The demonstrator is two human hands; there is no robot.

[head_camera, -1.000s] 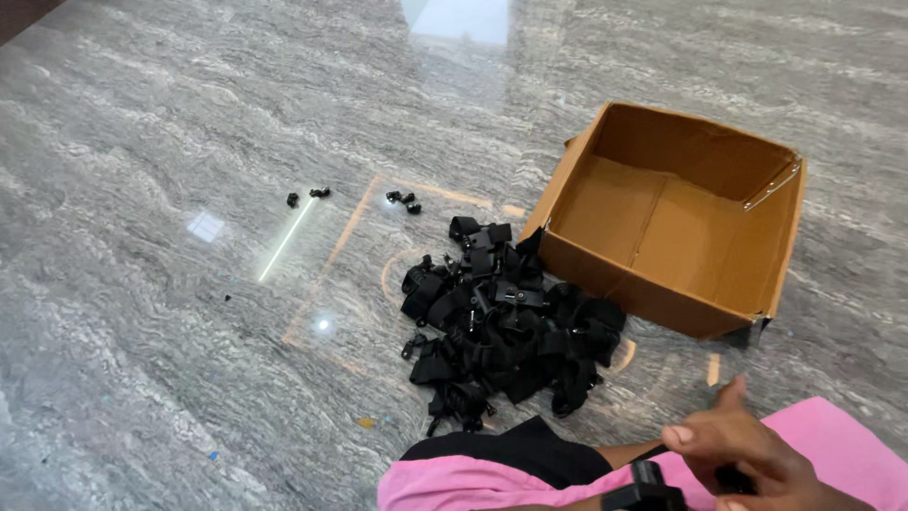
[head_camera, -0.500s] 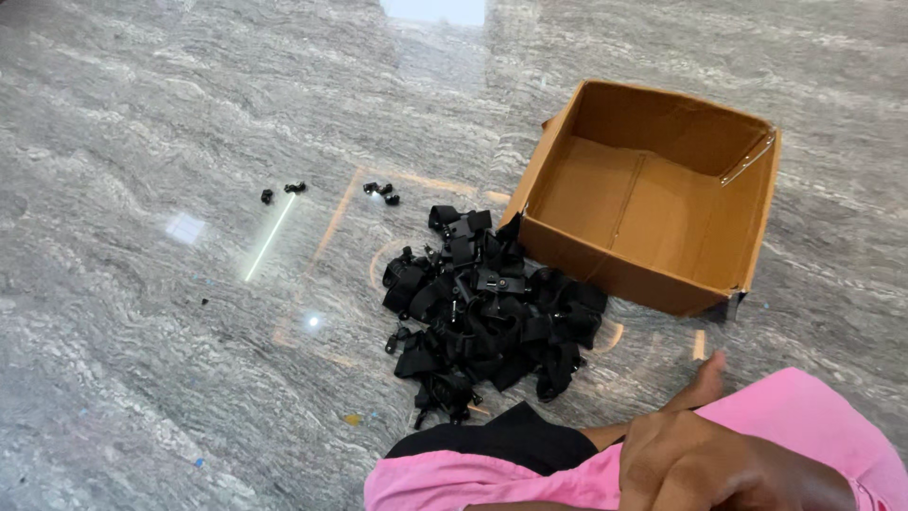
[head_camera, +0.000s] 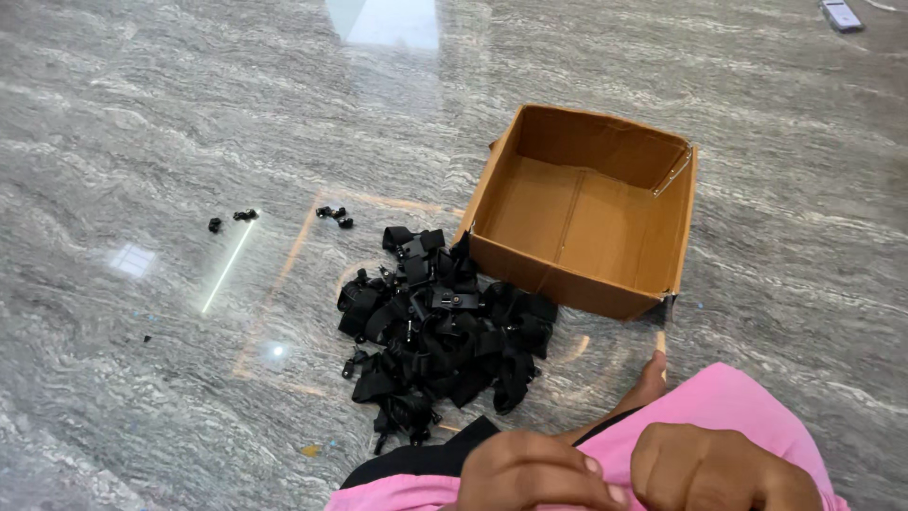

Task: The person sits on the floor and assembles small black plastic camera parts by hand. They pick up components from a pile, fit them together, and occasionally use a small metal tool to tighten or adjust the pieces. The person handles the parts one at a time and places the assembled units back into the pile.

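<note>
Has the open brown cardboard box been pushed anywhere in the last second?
No. The open brown cardboard box keeps its place beside the pile of black straps; only the head camera shifted, so both slide together.

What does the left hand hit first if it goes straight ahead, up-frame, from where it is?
Probably the pile of black straps: it lies on the floor directly up-frame of the left hand. The cardboard box sits further right. Depth is unclear.

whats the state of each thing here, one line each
brown cardboard box: open-topped, empty, upright on the floor
pile of black straps with buckles: heaped, touching the box
small black loose pieces: scattered apart
left hand: curled
right hand: fisted
</note>
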